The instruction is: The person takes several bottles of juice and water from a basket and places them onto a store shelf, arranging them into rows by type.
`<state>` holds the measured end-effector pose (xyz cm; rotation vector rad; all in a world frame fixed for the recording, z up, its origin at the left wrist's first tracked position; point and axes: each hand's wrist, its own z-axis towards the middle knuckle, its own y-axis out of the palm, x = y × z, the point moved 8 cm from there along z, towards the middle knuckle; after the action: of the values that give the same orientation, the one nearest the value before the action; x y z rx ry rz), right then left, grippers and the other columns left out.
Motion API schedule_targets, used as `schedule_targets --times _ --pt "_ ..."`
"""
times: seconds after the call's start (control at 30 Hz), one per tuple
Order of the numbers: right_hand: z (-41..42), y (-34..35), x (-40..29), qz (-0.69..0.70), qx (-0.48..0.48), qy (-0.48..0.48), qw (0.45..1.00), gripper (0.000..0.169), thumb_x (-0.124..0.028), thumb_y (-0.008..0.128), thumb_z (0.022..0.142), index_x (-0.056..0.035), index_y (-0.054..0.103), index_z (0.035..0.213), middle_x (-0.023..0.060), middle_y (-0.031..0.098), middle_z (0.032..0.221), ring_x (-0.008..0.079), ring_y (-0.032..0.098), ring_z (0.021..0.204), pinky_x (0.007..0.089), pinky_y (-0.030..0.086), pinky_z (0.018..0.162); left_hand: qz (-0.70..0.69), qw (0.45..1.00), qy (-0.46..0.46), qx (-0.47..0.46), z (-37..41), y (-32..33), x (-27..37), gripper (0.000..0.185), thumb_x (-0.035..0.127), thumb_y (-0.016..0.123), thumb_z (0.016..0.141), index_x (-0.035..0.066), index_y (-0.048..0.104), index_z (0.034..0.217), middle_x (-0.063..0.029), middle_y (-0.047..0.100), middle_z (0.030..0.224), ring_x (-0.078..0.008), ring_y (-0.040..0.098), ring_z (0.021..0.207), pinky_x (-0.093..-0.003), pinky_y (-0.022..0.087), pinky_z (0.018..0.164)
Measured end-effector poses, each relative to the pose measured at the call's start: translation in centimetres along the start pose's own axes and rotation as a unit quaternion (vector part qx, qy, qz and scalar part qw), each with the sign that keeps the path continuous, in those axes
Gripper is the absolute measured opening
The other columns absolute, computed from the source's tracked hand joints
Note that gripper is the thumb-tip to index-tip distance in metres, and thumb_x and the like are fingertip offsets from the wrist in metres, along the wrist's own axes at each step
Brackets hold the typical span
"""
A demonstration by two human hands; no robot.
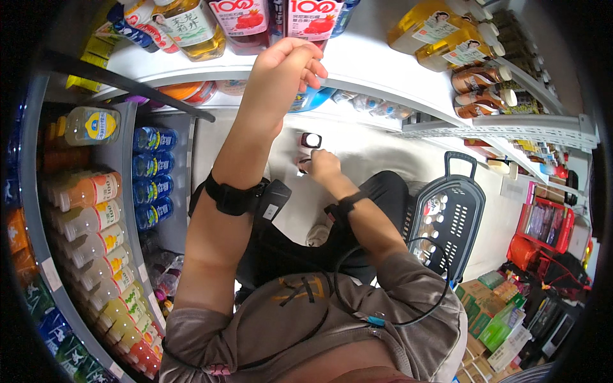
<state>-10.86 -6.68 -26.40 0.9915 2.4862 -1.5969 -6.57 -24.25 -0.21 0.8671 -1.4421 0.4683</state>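
My left hand [294, 62] is raised at the front of the upper white shelf, its fingers loosely curled with nothing seen in them. Just behind it stands a bottle of red pomegranate juice [313, 21]; whether the fingertips touch it is unclear. A matching juice bottle [242, 24] is to its left, beside a large bottle of yellow tea drink [187, 31]. Low down, my right hand [325, 167] grips a dark bottle [303, 164] near its top, mostly hidden by the fingers. Close by on the floor is another dark bottle with a white cap [312, 140].
A dark plastic shopping basket [462, 191] holding several small bottles stands at my right. Shelves of drinks [103, 239] line my left, and a dark bar [129, 86] juts out there. Cartons [483, 306] are stacked at lower right. A cable [426, 318] loops over my shirt.
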Motion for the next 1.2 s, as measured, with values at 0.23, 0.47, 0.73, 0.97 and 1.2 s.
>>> schedule_targets --times 0.23,0.47,0.73,0.97,1.2 --pt "-9.5 -24.8 -2.1 0.31 0.466 -0.137 0.817 0.038 -0.016 0.072 0.097 -0.0036 0.054 0.066 0.0074 0.048 0.05 0.0144 0.044 0.043 0.0306 0.038 0.046 0.139 0.987 0.07 -0.032 -1.8 3.8 -0.8 0.022 0.023 0.057 0.105 0.003 0.063 0.098 -0.0003 0.065 0.075 -0.0072 0.059 0.067 -0.0246 0.046 0.061" --pt "-10.9 -37.6 3.4 0.499 0.665 -0.2 0.518 0.037 -0.019 0.064 0.105 -0.0086 0.056 0.07 -0.0048 0.051 0.057 0.0013 0.038 0.042 0.0209 0.026 0.038 0.162 0.92 -0.015 -0.356 -7.6 13.7 -4.3 0.034 0.036 0.066 0.103 0.003 0.06 0.098 -0.0001 0.06 0.073 -0.0085 0.053 0.067 -0.0271 0.043 0.061" --pt "-13.1 -42.5 4.3 0.332 0.788 -0.115 0.505 0.034 -0.02 0.065 0.103 -0.0015 0.059 0.075 -0.0004 0.058 0.064 0.0062 0.048 0.063 0.0251 0.04 0.058 0.176 0.944 0.02 -0.277 -6.6 15.2 -2.5 0.033 0.031 0.075 0.097 0.003 0.06 0.087 0.0001 0.055 0.066 -0.0073 0.048 0.06 -0.0274 0.039 0.055" --pt "-9.4 -46.4 5.8 -0.056 0.691 0.07 0.718 0.05 -0.042 0.071 0.091 -0.0098 0.066 0.129 0.0219 0.066 0.118 0.0438 0.071 0.092 0.0534 0.058 0.077 0.125 0.942 -0.024 -0.309 -5.8 14.9 -4.9 0.029 0.022 0.063 0.106 0.003 0.049 0.124 -0.0064 0.067 0.085 -0.0117 0.063 0.074 -0.0269 0.05 0.067" --pt "-11.3 -47.4 5.0 -0.005 0.605 -0.034 0.796 0.042 -0.037 0.08 0.086 -0.0035 0.075 0.11 0.0219 0.073 0.098 0.0371 0.072 0.084 0.0435 0.055 0.074 0.099 0.969 0.059 -0.218 -2.8 10.2 -3.3 0.017 0.015 0.061 0.105 0.002 0.061 0.116 -0.0022 0.067 0.089 -0.0081 0.062 0.078 -0.0238 0.049 0.069"
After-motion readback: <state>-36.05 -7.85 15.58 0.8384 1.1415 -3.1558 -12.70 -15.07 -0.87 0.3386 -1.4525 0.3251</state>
